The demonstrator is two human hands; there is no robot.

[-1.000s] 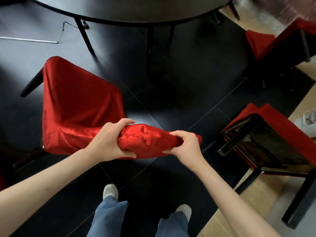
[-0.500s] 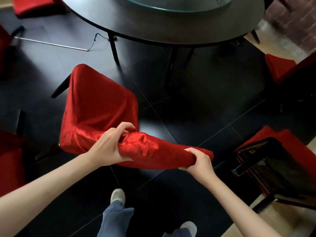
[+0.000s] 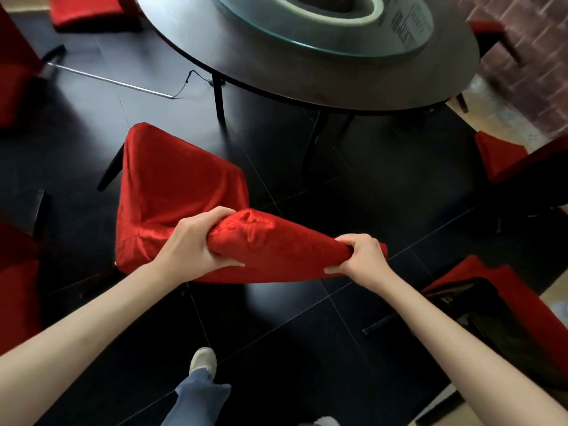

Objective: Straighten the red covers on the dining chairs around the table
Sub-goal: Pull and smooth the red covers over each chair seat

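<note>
A dining chair in a red cover (image 3: 172,192) stands in front of me, its seat toward the table and its dark leg sticking out at the left. The cover's top over the backrest (image 3: 276,250) is bunched and wrinkled. My left hand (image 3: 196,244) grips the left part of that top edge, thumb underneath. My right hand (image 3: 356,255) grips the right corner of the same edge. The chair's backrest frame is hidden under the cloth.
A round dark table (image 3: 322,72) with a glass turntable (image 3: 325,20) stands behind the chair. Other red-covered chairs sit at the right (image 3: 501,155), lower right (image 3: 491,290), left edge (image 3: 15,284) and top left (image 3: 86,10). A thin metal rod with a cable (image 3: 116,83) lies on the dark floor.
My view has tilted up, showing more of the table. My right hand slid farther right along the backrest top to its corner, stretching the cover out. My left hand kept its grip.
</note>
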